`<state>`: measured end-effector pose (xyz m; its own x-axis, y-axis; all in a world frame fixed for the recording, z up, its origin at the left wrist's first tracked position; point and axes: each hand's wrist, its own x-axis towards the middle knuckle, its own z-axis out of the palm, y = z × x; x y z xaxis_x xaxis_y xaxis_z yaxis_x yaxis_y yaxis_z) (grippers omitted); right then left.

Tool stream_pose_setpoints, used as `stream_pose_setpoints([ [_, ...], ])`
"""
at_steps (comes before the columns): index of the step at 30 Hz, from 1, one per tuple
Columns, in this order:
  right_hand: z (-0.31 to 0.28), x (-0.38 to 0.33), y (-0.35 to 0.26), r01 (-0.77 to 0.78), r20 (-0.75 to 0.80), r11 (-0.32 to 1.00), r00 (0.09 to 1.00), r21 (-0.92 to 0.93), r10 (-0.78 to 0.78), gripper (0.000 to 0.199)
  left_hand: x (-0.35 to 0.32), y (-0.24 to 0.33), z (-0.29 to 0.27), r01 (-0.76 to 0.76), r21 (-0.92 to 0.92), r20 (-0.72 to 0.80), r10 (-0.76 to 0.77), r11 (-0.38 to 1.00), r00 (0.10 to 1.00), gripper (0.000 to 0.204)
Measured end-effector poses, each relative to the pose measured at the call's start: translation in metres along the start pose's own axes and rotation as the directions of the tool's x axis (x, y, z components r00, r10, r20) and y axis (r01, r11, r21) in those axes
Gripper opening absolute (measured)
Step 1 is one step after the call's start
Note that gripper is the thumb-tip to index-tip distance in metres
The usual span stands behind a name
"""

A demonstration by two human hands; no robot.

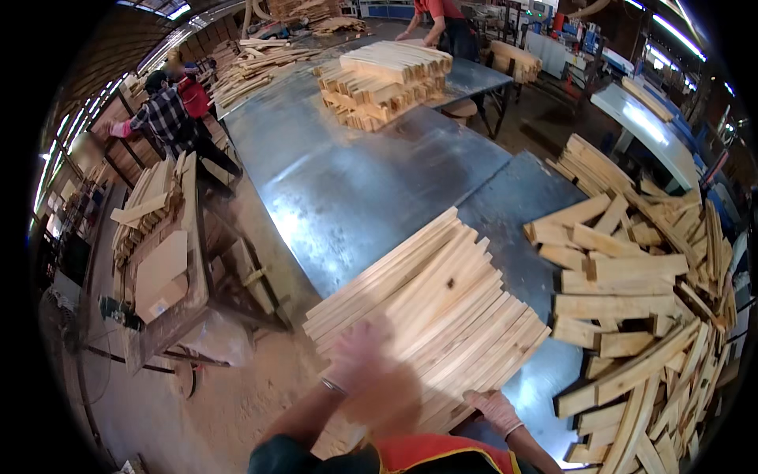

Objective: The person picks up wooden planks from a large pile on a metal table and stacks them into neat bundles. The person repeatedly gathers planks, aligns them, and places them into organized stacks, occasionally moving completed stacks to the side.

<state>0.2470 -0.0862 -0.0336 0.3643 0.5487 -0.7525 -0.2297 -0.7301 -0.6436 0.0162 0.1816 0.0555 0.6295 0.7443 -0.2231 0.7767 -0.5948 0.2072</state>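
A layer of pale wooden slats (442, 296) lies side by side on the near end of the metal-topped table, with uneven ends and one dark knot. My left hand (359, 355), in a light glove, is over the left near ends of the slats. Motion smears its fingers, so their pose is unclear. At the near right edge, my right hand (496, 411), also gloved, has its fingers closed round the edge of the slats. What lies beneath that edge is partly hidden by my body.
Loose wood pieces (624, 304) are heaped along the right. Farther along the metal table (355, 182) stands a stack of slats (387, 79), with a person in red (442, 20) behind it. Another person in a checked shirt (170, 118) stands left, beyond a wooden bench (201, 276).
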Motion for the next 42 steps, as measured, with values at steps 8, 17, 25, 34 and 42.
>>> stream_pose_setpoints([
  [8,0.103,0.096,-0.129,0.125,0.106,0.992,0.986,0.008,-0.125,0.069,0.132,-0.15,-0.037,0.054,-0.115,0.049,-0.049,0.992,0.998,0.066],
  [17,0.225,0.2,-0.225,0.204,0.106,0.901,0.979,-0.382,-0.176,0.067,0.136,-0.282,-0.036,-0.056,-0.709,-0.119,-0.041,0.703,0.992,0.096],
  [25,0.05,0.055,-0.135,0.393,-0.131,0.919,0.91,-0.027,-0.393,0.055,0.142,-0.197,-0.056,-0.108,0.323,-0.143,0.162,0.94,0.976,0.086],
  [34,-0.286,-0.039,0.084,0.5,-0.988,0.857,-0.019,0.126,0.156,0.086,0.063,0.015,0.04,-0.488,0.453,-0.022,0.557,0.746,0.83,0.079],
  [42,-0.358,-0.02,0.137,0.749,-0.867,0.455,0.482,0.483,0.126,0.065,0.013,0.19,0.083,-0.742,0.069,0.412,0.658,0.667,0.63,0.1],
])
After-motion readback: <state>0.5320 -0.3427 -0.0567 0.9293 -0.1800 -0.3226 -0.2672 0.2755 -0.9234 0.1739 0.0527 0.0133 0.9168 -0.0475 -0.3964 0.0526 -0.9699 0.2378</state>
